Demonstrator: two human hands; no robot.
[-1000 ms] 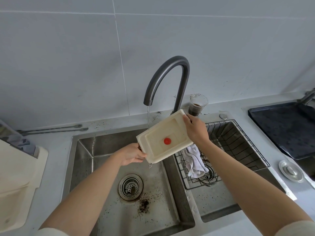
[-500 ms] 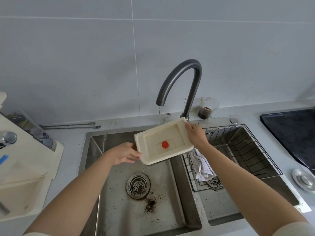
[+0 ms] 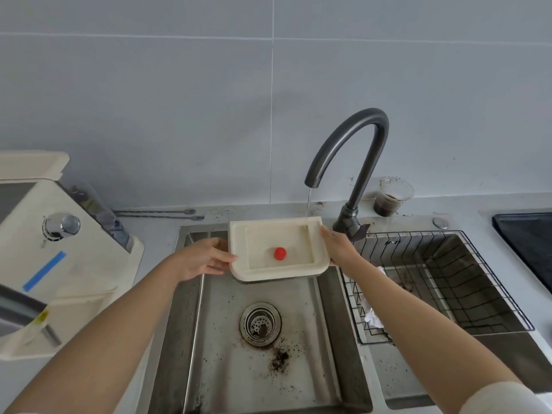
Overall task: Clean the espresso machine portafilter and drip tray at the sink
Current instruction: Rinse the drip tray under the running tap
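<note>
A home kitchen: a steel double sink (image 3: 191, 324) with a curved dark tap (image 3: 355, 150) set in a pale counter (image 3: 161, 234), grey wall tiles (image 3: 179, 100), a cream coffee machine (image 3: 68, 264) and a black hob (image 3: 528, 243).

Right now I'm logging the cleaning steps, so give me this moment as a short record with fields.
held item: cream drip tray, roughly level, open side up
hands: left hand on its left edge, right hand on its right edge
water: thin stream from the faucet lands in the tray's far right corner
inside tray: red float
sink: coffee grounds near the drain
</note>
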